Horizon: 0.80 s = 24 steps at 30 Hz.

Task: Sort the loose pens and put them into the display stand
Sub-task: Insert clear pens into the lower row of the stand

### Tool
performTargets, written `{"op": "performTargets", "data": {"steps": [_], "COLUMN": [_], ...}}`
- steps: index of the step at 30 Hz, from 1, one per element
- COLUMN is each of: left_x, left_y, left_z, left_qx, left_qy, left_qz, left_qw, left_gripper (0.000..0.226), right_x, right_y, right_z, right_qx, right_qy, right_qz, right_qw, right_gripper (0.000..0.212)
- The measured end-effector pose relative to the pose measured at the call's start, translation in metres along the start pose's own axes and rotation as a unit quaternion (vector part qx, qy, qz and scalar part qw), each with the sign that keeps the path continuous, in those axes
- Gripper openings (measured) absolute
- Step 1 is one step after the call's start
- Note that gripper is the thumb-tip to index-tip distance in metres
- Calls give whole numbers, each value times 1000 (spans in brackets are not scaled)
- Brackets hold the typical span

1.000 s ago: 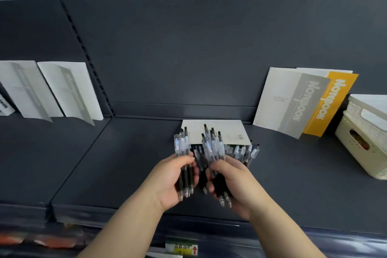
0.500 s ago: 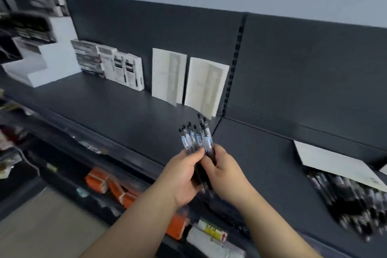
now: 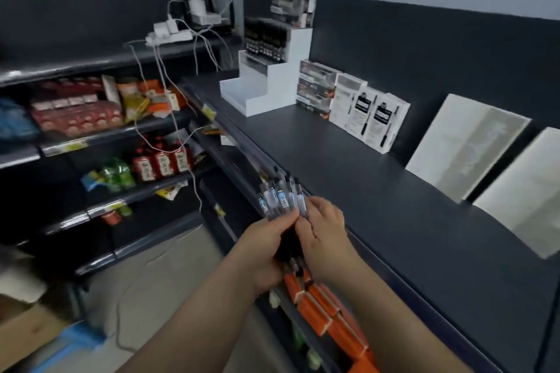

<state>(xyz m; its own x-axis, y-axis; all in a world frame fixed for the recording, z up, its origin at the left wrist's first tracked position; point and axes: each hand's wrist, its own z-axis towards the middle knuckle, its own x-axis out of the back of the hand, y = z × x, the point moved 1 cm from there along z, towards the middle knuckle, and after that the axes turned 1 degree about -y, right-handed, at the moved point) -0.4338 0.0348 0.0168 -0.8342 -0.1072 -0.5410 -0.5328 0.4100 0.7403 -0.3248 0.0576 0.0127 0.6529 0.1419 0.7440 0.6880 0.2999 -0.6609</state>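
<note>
A bundle of several clear-barrelled black pens [image 3: 280,197] stands upright between my two hands, tips fanned upward. My left hand [image 3: 263,248] grips the bundle from the left and below. My right hand [image 3: 324,236] pinches the same bundle from the right, fingertips on the barrels. Both hands hover just off the front edge of the dark shelf [image 3: 378,191]. The white stepped display stand [image 3: 266,76] sits far up the shelf, its upper tiers holding rows of dark pens.
White pen boxes [image 3: 360,109] lean against the back wall beside the stand, then pale notebooks [image 3: 466,145] further right. Orange packs [image 3: 330,321] fill the lower shelf under my hands. Snack shelves [image 3: 106,118] and dangling white cables [image 3: 169,100] are at left.
My view has swung left from the loose pen pile toward the display stand. The two handfuls of pens have merged into one bundle held by both hands.
</note>
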Motion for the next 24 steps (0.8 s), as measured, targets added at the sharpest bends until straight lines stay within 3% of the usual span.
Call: {"op": "performTargets", "data": {"steps": [4,13,16,20,24], "left_x": [37,100,126,162,202], "left_y": [46,157,183,222,262], "left_z": [36,124,143,176,219], "left_qx": [-14,-63,-71,-81,-67], "left_qy": [57,120,147,165,147], "left_qz": [-8,-72,-105,-115,-101], "left_qw": [998,988,981,976,982], "left_gripper": [33,28,31,29,27], "right_x": [-31,-64,-80,-100,-119], "right_y": [-12,-52,-67,-84,-101], "right_z": [71,234,270,323,383], "right_qx": [44,81,56,-29,-52], "right_qy": [-38,-65,-72,-132,-102], "right_qz": [113,230,291,421,447], "right_qw": [992,968,952,897,887], "right_gripper": [37,16,15,13,14]}}
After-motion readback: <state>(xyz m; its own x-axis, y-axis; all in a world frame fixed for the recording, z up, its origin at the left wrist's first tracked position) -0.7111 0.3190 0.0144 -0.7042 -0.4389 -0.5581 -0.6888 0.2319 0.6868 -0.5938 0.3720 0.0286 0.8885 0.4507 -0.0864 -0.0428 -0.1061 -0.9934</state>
